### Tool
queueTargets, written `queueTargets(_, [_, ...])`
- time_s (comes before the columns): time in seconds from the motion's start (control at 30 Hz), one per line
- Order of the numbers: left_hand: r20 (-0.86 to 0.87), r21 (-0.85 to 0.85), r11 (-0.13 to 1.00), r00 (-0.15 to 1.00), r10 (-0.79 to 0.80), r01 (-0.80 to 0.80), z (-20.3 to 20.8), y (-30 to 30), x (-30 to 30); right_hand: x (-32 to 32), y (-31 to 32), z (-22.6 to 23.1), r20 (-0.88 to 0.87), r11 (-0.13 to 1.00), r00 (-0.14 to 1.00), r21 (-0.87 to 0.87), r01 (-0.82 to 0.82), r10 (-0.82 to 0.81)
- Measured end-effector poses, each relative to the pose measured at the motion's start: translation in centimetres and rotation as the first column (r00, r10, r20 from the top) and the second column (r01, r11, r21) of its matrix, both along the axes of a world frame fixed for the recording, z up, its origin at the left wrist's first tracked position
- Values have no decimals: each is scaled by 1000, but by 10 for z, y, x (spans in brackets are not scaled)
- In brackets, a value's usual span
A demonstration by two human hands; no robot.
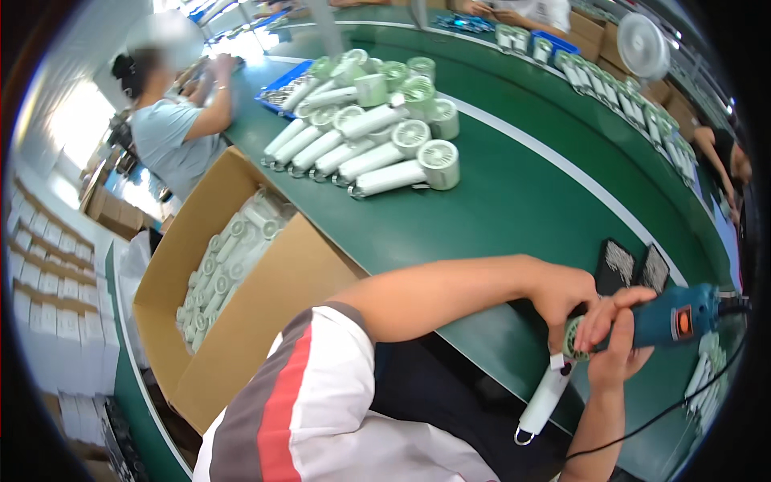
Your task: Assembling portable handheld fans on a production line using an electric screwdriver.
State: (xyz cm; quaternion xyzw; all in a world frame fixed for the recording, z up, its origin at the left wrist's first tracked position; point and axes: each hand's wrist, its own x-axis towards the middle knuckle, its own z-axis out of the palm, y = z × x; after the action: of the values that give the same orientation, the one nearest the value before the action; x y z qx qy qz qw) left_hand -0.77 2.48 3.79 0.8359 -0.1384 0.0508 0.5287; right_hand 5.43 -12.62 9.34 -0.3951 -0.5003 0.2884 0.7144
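Near the table's right front edge lies a white handheld fan (544, 402) with a pale green round head and a metal loop at its handle's end. My left hand (562, 296) is closed on the fan's head, its fingers bent down over the rim. Beside it, my right hand (614, 341) wraps round the front end of a blue electric screwdriver (679, 315), held nearly level with its tip toward the fan's head. That tip is hidden behind my fingers. Just beyond my hands sit two small black trays of screws, one (617, 265) partly behind the other (654, 269).
Several finished-looking fans (393, 173) lie in rows at the far middle, beside a blue tray (277, 96) of parts. An open cardboard box (273, 289) with bagged fans stands left. A black cord (666, 414) trails from the screwdriver. Co-workers sit at far left and right.
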Motion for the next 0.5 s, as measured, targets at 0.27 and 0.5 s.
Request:
queueTargets(0.27, [-47,-25,999,998,-29,27,19,13,-10,51,8,50,-102,954,995,300,29,2])
queueTargets(0.5, [-102,5,1000,995,-12,13,14,11,-5,100,27,4,-23,817,851,268,511,-525])
